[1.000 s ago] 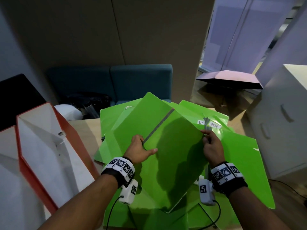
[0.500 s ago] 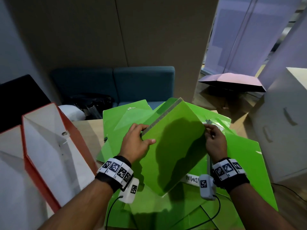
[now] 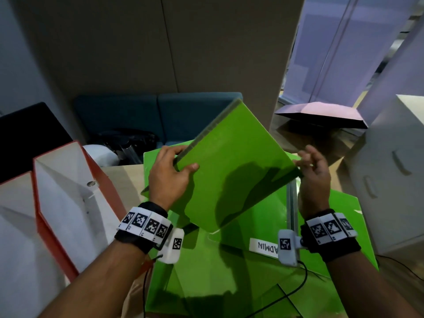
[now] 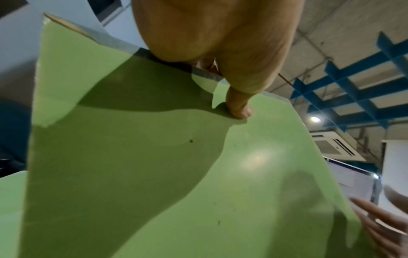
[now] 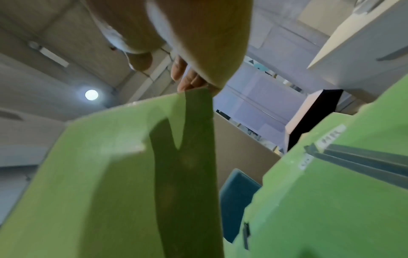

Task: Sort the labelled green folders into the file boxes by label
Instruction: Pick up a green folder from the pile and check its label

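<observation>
Your left grip (image 3: 169, 177) clasps one green folder (image 3: 229, 171), raised over the pile (image 3: 206, 283) on the desk (image 3: 124, 180). Your right grip (image 3: 314, 177) touches its corner, pinch unclear. No folder shows in the file boxes (image 3: 68, 203), so sorting seems barely begun.

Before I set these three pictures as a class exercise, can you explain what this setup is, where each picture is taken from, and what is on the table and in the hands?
No machine here: a person works with bare hands, wearing a camera on the head and one on each wrist. The wide picture is the head view; the two close ones look along each hand. The left hand grips a green folder at its spine; the right hand pinches its opposite corner. Below, on the table, lie more green folders, one bearing an ADMIN label, beside open red file boxes.
</observation>
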Motion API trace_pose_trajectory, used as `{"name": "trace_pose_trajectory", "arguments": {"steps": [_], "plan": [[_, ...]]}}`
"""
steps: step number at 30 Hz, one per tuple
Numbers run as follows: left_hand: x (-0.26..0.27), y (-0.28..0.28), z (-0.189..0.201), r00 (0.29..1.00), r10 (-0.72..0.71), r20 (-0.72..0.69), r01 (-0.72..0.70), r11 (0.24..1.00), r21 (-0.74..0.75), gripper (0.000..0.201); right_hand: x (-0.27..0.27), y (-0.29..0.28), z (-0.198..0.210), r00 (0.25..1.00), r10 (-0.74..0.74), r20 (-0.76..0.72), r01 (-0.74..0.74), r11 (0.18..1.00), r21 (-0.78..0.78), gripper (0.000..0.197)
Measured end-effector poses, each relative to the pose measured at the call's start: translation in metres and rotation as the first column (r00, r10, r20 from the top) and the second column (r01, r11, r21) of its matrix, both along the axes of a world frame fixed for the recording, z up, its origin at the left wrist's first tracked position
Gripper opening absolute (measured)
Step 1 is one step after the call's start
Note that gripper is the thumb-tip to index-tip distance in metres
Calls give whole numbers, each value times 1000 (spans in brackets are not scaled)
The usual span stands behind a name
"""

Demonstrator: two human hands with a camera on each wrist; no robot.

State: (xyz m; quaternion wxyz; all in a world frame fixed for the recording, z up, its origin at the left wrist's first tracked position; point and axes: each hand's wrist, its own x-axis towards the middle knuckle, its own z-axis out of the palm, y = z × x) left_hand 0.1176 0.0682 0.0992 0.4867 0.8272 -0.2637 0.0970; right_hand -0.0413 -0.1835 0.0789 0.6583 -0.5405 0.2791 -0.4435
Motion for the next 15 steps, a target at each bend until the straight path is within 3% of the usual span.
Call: {"name": "trace_pose_trajectory", "arguments": {"steps": [2, 4, 6, 9, 12, 15], "plan": [[6, 4, 2, 1000, 8, -29, -10, 998, -54, 43, -2, -1, 13, 994, 32, 102, -39, 997, 69, 41], [7, 4, 3, 998, -18, -53, 14, 997, -70, 46, -2, 3, 16, 990, 135, 49, -139, 988, 75, 50], [6, 2, 0, 996, -31, -83, 25, 997, -75, 50, -3, 11, 13, 968, 249, 35, -251, 964, 89, 48], [4, 1, -10, 982, -46, -186, 32, 996, -81, 62, -6, 19, 18, 964, 254, 78, -262, 958, 119, 39], [-9, -1, -27, 963, -71, -259, 102, 989, 108, 70, -4, 25, 28, 965, 241, 105, -256, 954, 157, 29], [-24, -4, -37, 959, -152, -237, 217, 936, 276, 93, 6, 32, 34, 989, 140, 45, -145, 980, 135, 36]]}}
